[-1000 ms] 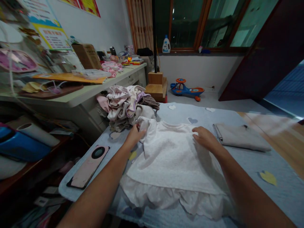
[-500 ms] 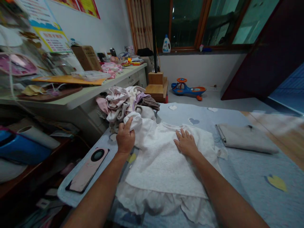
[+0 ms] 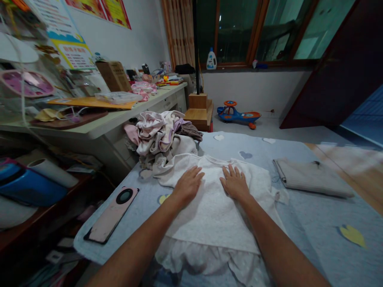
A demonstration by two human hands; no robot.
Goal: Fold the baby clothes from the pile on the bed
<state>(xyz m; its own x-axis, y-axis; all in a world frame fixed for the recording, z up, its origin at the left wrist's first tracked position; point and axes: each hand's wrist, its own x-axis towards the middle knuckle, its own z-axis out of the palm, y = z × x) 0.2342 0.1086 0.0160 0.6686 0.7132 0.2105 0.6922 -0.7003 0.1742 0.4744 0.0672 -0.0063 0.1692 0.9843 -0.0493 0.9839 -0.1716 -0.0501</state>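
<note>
A white long-sleeved top (image 3: 215, 215) with a ruffled hem lies spread out in front of me, its neckline away from me. My left hand (image 3: 189, 184) rests flat on the left part of its chest, fingers stretched out. Opposite it, my right hand (image 3: 235, 182) lies flat on the right part, fingers spread. The left sleeve reaches out toward a heap of crumpled clothes (image 3: 163, 133) at the far left. To the right lies a folded grey garment (image 3: 311, 177).
The light blue padded surface (image 3: 317, 235) carries heart patterns. Near its left edge lies a pink phone (image 3: 112, 215). A cluttered desk (image 3: 98, 129) runs along the left wall. Beyond stand wooden steps (image 3: 199, 113) and a blue ride-on toy (image 3: 239, 115).
My left hand has let go of the left sleeve's end and moved right, onto the top's chest. The sleeve now lies down. My right hand has stayed in place.
</note>
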